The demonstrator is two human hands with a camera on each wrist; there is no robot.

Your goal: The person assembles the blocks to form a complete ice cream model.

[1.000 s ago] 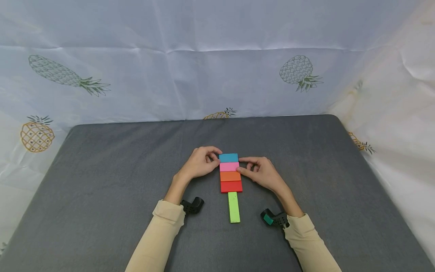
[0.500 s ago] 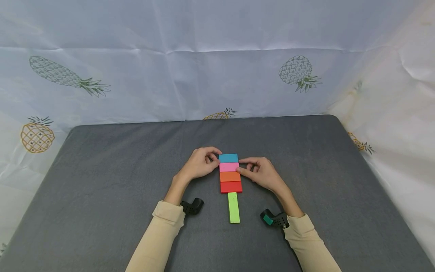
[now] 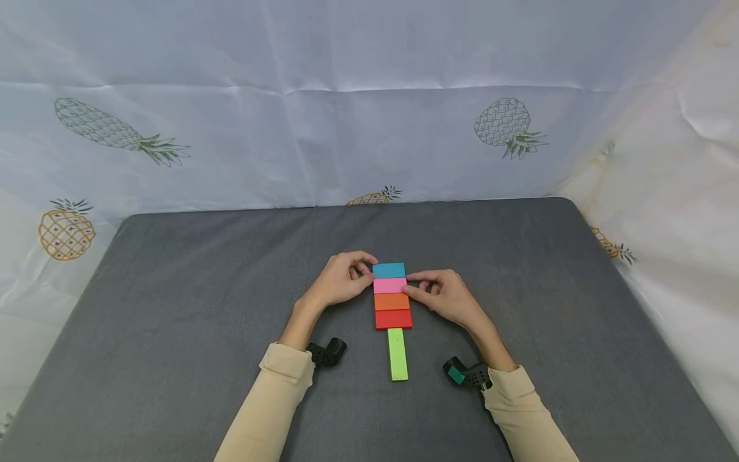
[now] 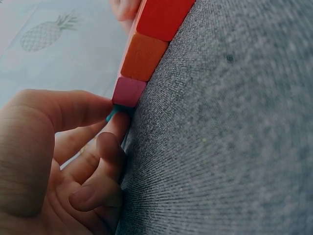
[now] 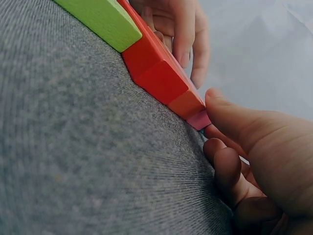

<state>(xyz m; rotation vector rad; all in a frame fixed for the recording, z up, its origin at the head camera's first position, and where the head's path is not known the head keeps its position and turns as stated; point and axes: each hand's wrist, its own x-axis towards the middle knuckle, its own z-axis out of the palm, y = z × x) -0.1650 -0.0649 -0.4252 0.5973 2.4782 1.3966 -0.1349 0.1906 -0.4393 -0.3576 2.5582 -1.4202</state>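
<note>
Flat on the grey table, a green wooden block [image 3: 398, 354] lies lengthwise below a column of crosswise blocks. Upward from it come a red block [image 3: 394, 319], an orange block [image 3: 391, 301], a pink block [image 3: 389, 285] and a blue block [image 3: 389, 270], edge to edge. My left hand [image 3: 343, 276] pinches the left end of the blue block between thumb and forefinger; its other fingers curl beneath. On the other side, my right hand [image 3: 444, 294] touches the blue block's right end with a straight forefinger, its thumb at the pink block's right end.
Grey cloth covers the table [image 3: 202, 308]. Behind it hangs a pale curtain [image 3: 369, 128] printed with pineapples, which continues down the right side. A black wrist camera [image 3: 327, 352] sits on the left wrist, another wrist camera [image 3: 466, 373] on the right.
</note>
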